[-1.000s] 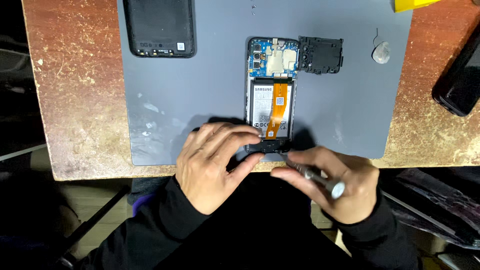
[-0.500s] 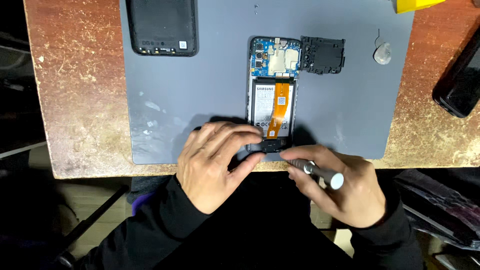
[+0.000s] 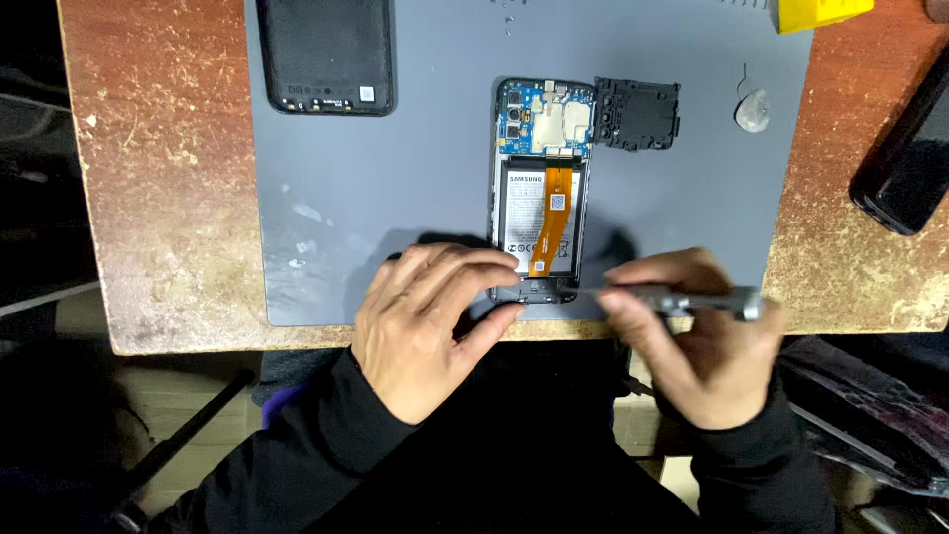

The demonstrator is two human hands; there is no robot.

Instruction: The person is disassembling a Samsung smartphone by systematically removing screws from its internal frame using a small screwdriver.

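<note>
An opened black phone with no back cover lies on a big grey rubber work mat, near the mat's front edge. You can see its blue circuit board at the top, the battery in the middle and a thin orange ribbon cable running down over it.

The left hand rests on the bottom end of the phone. Its fingers are curled lightly and press on the lower left corner to keep the phone from sliding. The right hand is closed around a slim grey metal screwdriver. The tool lies almost flat and points left, toward the bottom edge of the phone.

To do this step well, I think the left hand should press down firmly so the phone does not move. The tip should sit straight in its spot before any turning or pushing. It looks wise to keep the tip away from the orange cable and the battery, because they may tear or get poked.

The tool's tip is too small to see well, so I cannot tell if it touches the phone. The left fingers hide part of the phone's bottom corner. A black plastic back cover is cut off at the top, and so is a yellow thing.
</note>
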